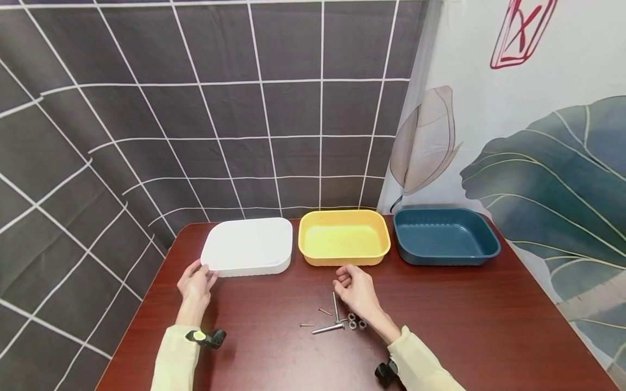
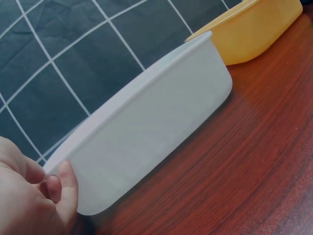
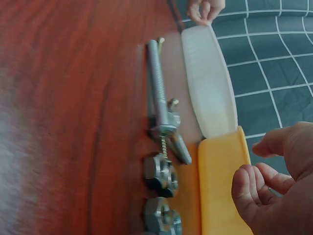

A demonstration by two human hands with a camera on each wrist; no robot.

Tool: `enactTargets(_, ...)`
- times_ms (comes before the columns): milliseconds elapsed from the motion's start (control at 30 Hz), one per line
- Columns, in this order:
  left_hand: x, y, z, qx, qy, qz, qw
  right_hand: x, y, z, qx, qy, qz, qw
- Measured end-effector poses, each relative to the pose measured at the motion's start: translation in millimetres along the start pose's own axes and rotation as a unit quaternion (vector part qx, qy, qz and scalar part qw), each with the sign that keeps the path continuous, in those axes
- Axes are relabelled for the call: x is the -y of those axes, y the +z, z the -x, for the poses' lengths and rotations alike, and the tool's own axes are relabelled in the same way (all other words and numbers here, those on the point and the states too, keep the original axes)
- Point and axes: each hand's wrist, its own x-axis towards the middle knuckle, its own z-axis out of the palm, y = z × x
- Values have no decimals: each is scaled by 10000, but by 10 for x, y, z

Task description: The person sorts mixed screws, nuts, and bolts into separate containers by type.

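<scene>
At the left, my left hand [image 1: 194, 285] pinches the near left corner of a white plastic bin [image 1: 246, 244]. In the left wrist view the thumb and fingers [image 2: 68, 186] meet at its rim. My right hand [image 1: 358, 293] hovers just in front of a yellow bin [image 1: 344, 239], fingers loosely bent and nothing between them. Below it on the table lie two large bolts [image 1: 329, 328], several hex nuts [image 1: 352, 325] and small brass-coloured screws [image 1: 307, 325]. The right wrist view shows a threaded bolt [image 3: 157, 83] and stacked-looking nuts [image 3: 157, 169] close up.
A dark blue bin [image 1: 447, 239] stands right of the yellow one, completing a row along the back of the reddish-brown table [image 1: 274, 358]. Behind rises a grey cloth with white grid lines [image 1: 293, 108]; a leaf-patterned curtain [image 1: 548, 179] hangs at the right.
</scene>
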Motion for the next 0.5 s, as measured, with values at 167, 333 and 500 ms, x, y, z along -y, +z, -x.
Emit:
enactTargets(167,3,-8,-12,-20,-3,-36,10000,-30,42,98,66,71,313,9995)
enactTargets(333,5,-6,-14,-46,-37,20,10000,-48,72,166,118,209,467,9986)
enactTargets(500,4,0,-15,-44,-27,81,10000,-51,95,202,81,279,550,9981)
